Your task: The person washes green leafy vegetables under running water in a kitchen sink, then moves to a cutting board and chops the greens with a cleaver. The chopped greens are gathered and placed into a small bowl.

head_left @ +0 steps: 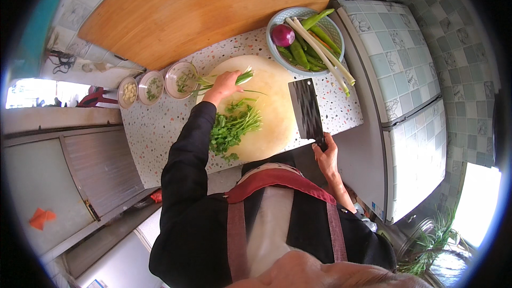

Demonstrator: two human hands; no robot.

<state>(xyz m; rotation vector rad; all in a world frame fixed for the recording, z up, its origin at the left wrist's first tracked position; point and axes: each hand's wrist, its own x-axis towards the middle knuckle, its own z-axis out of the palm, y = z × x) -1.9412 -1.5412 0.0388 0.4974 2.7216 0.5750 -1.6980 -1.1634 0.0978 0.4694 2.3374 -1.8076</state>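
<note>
Head view, so we're looking straight down at a pale cream round cutting board [277, 112] on a white speckled tabletop [149, 138]. Left hand [226, 84] is over the far-left part of the board, fingers closed around a bundle of long thin green stalks [245, 76]. That bundle lies roughly crosswise: one end sticks out to the right and a bit away from the person, the other trails off toward the board's left edge.

Right hand [327, 157] is just off the board's near-right side, wrapped around the handle of a black-handled rectangular dark metal cleaver [305, 109]. The blade sits right of the board with its long axis running away from the person, far end leaning slightly left, broad flat face up.

On the board's left half there's a loose heap of leafy green herbs [232, 130], stems mostly pointing far-right, leaves near-left.

Left of the board: three small round bowls [173, 86] in a row, two with chopped greens, the farthest out with pale pieces. Beyond the board's far-right edge, a round pale blue-grey plastic basket [277, 21] holds a round purple onion [282, 35], long green peppers [300, 56] and long white-and-green scallions [320, 50] slanting over the rim.
</note>
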